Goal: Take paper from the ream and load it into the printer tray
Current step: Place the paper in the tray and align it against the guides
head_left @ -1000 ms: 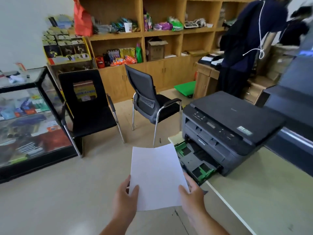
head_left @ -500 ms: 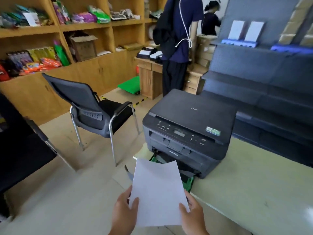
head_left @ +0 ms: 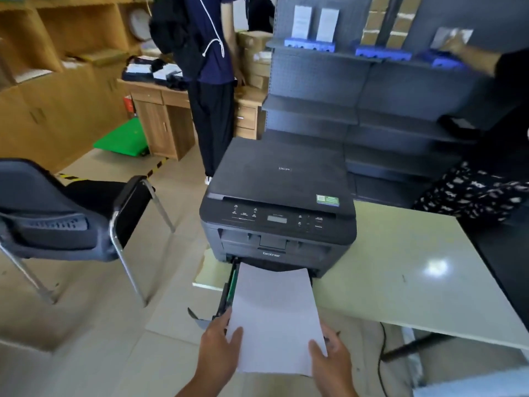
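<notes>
At the bottom centre of the frame the left hand (head_left: 219, 349) pinches the near left edge of the paper (head_left: 276, 318), thumb on top and fingers curled beneath, while the right hand (head_left: 332, 359) grips the near right corner the same way; both are closed on the sheets and neither is noticeably nearer the printer. The paper (one sheet or a thin stack, I cannot tell) lies above the hands in the picture, its long axis running from them up toward the frame's centre.

Its far short edge points straight at the printer (head_left: 279, 207), reaching the mouth where the tray (head_left: 230, 287) is pulled out; the tray's green-trimmed left wall shows just beside the paper's left edge, running along the same line. Whether the far edge already rests in the tray is hidden. The next move, I judge, is a lowering and short forward slide along that shared axis, keeping the sheet square between the guides.
</notes>
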Tool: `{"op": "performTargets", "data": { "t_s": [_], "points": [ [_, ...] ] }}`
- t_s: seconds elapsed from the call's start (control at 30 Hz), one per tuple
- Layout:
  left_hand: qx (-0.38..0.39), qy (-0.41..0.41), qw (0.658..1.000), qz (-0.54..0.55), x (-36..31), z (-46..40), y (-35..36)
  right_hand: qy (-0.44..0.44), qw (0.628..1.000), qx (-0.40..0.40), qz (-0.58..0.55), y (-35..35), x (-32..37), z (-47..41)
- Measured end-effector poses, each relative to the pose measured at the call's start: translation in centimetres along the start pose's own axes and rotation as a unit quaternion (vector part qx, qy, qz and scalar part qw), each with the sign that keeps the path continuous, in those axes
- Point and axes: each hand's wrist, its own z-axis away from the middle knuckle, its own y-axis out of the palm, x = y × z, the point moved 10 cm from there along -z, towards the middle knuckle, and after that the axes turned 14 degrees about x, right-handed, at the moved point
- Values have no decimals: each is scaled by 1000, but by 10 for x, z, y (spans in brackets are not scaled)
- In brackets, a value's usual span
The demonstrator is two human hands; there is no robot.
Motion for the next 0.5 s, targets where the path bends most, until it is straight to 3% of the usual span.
{"op": "performTargets", "data": {
  "t_s": [0.17, 0.5],
  "points": [
    [45, 17, 998, -36, -6, -28, 1, 17, 1000, -25, -7, 10, -3, -13],
    [66, -27, 994, -84, 5, -84, 4, 52, 998, -6, -17, 24, -4, -68]
  ]
}}
